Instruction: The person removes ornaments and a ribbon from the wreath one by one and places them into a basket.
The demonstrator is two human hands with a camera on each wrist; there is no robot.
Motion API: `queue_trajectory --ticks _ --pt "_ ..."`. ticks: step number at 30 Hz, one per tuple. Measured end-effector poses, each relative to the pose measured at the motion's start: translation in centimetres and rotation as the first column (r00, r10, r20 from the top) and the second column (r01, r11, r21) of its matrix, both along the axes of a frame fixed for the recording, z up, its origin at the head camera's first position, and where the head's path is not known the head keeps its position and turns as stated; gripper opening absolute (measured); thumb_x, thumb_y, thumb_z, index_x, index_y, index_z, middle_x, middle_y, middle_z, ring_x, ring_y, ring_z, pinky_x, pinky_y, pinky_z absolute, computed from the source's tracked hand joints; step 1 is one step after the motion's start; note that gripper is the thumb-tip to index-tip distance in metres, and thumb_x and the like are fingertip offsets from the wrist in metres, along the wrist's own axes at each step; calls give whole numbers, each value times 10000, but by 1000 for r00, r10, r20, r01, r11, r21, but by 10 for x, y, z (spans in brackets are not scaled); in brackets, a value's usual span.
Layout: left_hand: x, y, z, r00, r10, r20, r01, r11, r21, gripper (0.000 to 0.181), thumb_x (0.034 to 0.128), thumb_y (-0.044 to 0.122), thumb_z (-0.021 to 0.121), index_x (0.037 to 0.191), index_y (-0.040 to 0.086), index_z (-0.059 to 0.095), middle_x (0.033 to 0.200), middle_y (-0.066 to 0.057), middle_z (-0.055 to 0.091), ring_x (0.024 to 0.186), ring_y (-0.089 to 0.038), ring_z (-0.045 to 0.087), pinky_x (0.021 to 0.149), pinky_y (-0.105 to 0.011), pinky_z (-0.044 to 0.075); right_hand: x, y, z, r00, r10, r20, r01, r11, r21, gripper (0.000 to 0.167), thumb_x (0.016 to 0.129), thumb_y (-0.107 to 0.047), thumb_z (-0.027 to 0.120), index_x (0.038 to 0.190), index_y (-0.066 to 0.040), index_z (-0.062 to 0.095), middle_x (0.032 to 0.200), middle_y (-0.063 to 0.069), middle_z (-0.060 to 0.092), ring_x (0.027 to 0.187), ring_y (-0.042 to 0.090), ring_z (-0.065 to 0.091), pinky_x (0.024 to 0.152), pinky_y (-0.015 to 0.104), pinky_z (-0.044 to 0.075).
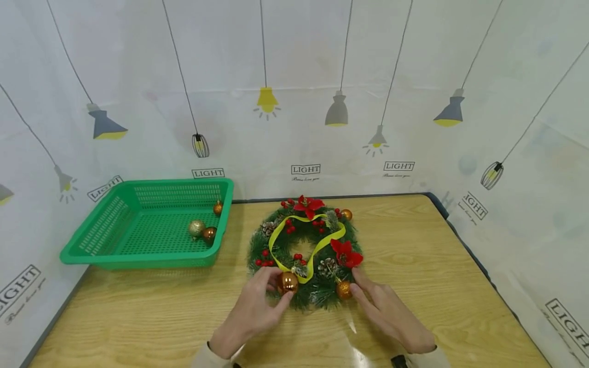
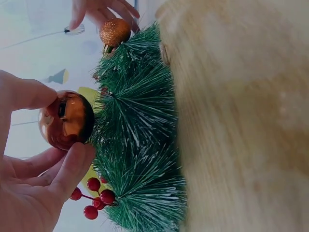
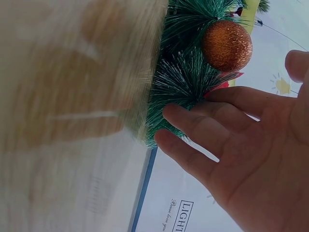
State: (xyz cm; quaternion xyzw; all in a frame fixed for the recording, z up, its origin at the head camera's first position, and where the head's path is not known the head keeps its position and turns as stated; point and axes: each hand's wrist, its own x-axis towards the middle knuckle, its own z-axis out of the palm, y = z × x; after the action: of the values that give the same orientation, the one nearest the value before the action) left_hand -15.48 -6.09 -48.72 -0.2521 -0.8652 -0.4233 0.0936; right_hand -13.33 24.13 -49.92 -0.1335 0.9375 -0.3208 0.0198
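Observation:
A green wreath [image 1: 317, 299] with red flowers, berries, pine cones and a yellow ribbon [image 1: 272, 240] lies on the table. At its near left side the left hand [image 1: 250, 312] holds a shiny copper ball [image 1: 289, 282] between thumb and fingers; the left wrist view shows this ball [image 2: 67, 121] beside the green needles [image 2: 140, 111]. The right hand [image 1: 388, 312] is at the wreath's near right edge, beside a glittery orange ball [image 1: 343, 290]. In the right wrist view its fingers [image 3: 198, 128] are extended against the needles, below the glittery ball [image 3: 227, 46].
A green plastic basket [image 1: 152, 259] stands at the back left of the wooden table [image 1: 414, 245]. Inside it are a pale gold ball [image 1: 196, 228], a brown ball [image 1: 209, 235] and a small orange ball [image 1: 218, 207]. A curtain printed with lamps hangs behind.

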Motion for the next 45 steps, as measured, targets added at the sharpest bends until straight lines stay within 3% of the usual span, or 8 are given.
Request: queue_trajectory --ticks 11,19,33,41,45 --pt "-11 -3 18 999 23 -26 -23 1000 -3 343 835 134 806 1127 56 644 968 26 648 807 -79 624 714 -225 596 0 2 -2 1000 0 -22 0 1000 -8 595 1113 -407 351 1526 20 386 1548 188 419 1352 333 525 1116 506 457" --pt "-19 -2 27 999 47 -17 -48 997 -62 286 909 200 747 1136 56 649 934 43 623 779 -58 588 687 -203 563 0 2 -2 1000 -6 -16 6 1000 -15 604 1109 -425 358 1529 9 383 1555 186 405 1353 325 526 1119 502 457" --pt "-33 -3 44 990 72 123 -65 996 -59 224 978 236 678 1115 59 668 893 22 615 748 -63 557 663 -206 529 -1 2 -3 1000 5 -27 -6 1000 -8 578 1114 -391 357 1527 13 393 1547 195 423 1352 349 527 1108 511 464" --pt "-40 1 48 992 87 92 -81 994 -75 235 979 243 671 1112 49 679 867 13 602 725 -83 535 637 -212 499 -1 3 -2 1000 -4 -12 4 1000 -9 568 1114 -381 364 1527 7 396 1553 185 420 1353 344 527 1112 516 460" --pt "-47 1 49 991 77 109 -70 995 -65 231 982 235 662 1100 37 679 855 6 604 712 -80 539 636 -209 503 -1 3 -1 1000 -4 -13 4 1000 -7 567 1113 -381 366 1527 5 398 1554 181 422 1358 342 523 1115 514 457"
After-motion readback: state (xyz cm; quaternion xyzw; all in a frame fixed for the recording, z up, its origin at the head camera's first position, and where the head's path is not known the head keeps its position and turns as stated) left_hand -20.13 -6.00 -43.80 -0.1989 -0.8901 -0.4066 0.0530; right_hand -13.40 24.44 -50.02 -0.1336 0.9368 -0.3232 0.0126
